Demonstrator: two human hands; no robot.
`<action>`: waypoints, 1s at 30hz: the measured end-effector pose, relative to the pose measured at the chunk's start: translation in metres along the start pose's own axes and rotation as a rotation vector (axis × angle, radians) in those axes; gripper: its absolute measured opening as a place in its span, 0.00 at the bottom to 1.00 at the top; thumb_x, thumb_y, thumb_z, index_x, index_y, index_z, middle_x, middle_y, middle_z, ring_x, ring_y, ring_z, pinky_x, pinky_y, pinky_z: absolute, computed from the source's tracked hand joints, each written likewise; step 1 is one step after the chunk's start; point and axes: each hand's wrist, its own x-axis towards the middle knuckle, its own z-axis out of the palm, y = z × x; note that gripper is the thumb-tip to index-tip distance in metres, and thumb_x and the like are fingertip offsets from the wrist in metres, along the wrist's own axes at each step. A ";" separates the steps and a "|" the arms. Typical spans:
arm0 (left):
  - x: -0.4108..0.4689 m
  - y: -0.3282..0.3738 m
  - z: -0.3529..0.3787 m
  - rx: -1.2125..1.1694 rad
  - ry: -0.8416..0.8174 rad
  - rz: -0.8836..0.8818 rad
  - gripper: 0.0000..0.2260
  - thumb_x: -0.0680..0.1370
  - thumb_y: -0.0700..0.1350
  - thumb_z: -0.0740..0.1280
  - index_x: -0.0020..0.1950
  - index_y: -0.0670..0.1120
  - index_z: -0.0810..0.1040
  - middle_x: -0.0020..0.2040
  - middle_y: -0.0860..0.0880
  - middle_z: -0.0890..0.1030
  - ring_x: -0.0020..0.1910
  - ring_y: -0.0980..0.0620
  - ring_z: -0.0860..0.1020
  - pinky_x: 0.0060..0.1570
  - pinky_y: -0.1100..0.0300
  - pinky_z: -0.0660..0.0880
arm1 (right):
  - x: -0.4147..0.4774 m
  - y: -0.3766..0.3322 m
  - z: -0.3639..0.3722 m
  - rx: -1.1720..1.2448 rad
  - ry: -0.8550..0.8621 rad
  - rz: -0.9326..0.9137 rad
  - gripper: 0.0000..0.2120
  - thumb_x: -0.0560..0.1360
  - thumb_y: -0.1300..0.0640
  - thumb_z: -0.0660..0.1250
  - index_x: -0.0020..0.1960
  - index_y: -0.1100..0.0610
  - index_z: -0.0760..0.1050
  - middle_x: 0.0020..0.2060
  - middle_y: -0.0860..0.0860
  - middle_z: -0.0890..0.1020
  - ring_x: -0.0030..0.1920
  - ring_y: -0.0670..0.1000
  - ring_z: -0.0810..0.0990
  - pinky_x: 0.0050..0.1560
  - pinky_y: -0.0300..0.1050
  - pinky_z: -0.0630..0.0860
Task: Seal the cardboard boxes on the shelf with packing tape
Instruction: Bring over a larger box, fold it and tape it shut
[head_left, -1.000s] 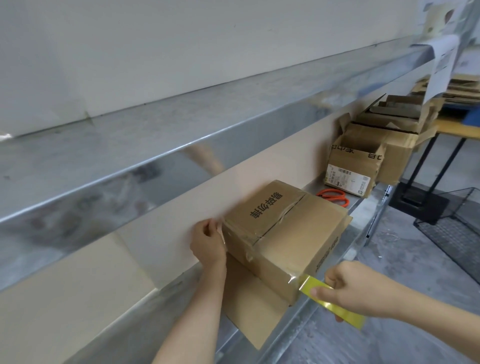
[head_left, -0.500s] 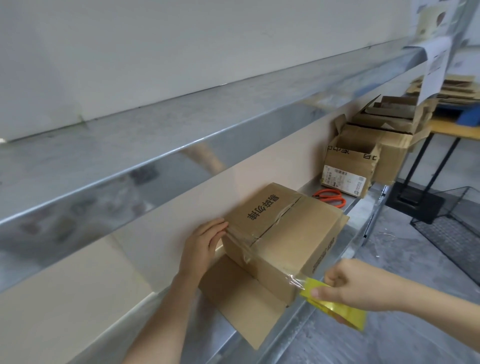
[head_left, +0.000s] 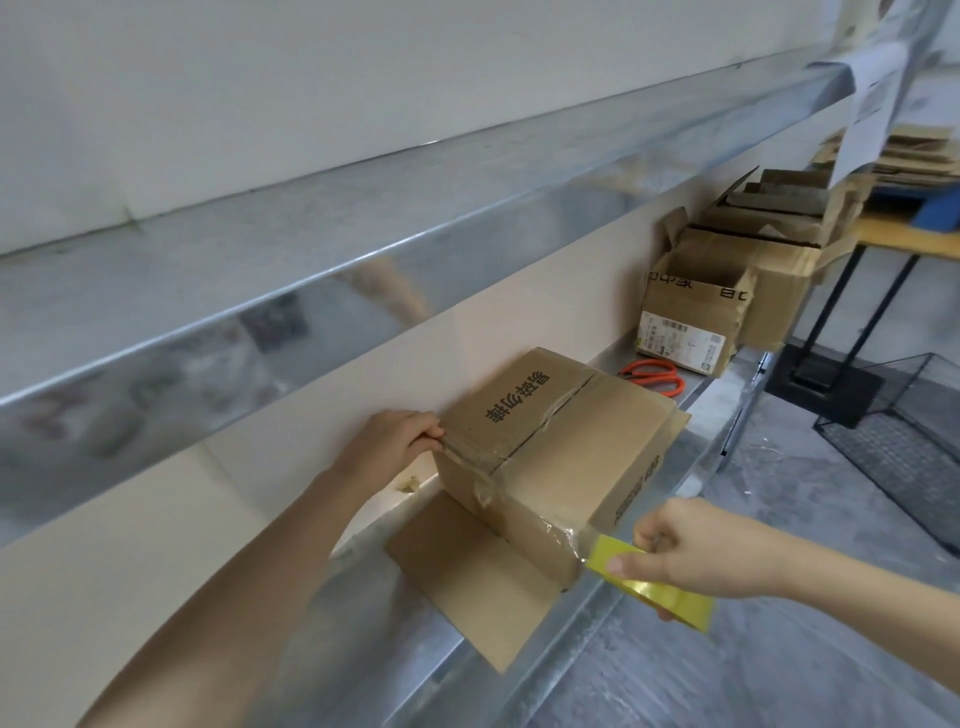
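At shelf (head_left: 363, 613): one box (head_left: 561, 447), one roll (head_left: 654, 587)

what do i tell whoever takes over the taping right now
Left hand: grips the back left top edge of the cardboard box, at the tape's far end.
Right hand: holds the yellow tape roll off the box's front corner, strip taut and uncut.
The box sits on a flat cardboard sheet on the metal shelf. Orange scissors lie beyond it, open boxes further along.
Done: clear tape strip laid along the box's left top edge.
Left: cut the strip, press it down, probably tape the centre seam, then seal the open boxes.
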 end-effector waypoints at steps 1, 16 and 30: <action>0.001 0.000 -0.001 0.013 -0.025 -0.003 0.06 0.75 0.43 0.70 0.46 0.40 0.81 0.47 0.50 0.85 0.48 0.50 0.82 0.50 0.55 0.76 | 0.000 -0.001 -0.001 -0.005 0.007 0.003 0.24 0.74 0.38 0.66 0.32 0.54 0.62 0.22 0.50 0.67 0.25 0.46 0.69 0.27 0.36 0.57; -0.025 0.038 0.018 0.061 0.205 0.318 0.10 0.76 0.46 0.65 0.48 0.43 0.85 0.46 0.52 0.83 0.45 0.56 0.80 0.46 0.59 0.78 | -0.002 0.001 -0.008 0.011 -0.005 0.015 0.25 0.72 0.37 0.68 0.31 0.53 0.62 0.25 0.46 0.63 0.28 0.46 0.63 0.30 0.39 0.59; -0.008 0.049 0.018 0.183 0.215 0.324 0.21 0.73 0.64 0.64 0.33 0.46 0.75 0.33 0.55 0.73 0.34 0.58 0.71 0.30 0.64 0.67 | -0.004 0.005 0.001 0.110 0.012 0.000 0.25 0.72 0.38 0.68 0.31 0.54 0.61 0.25 0.47 0.67 0.30 0.48 0.68 0.32 0.40 0.62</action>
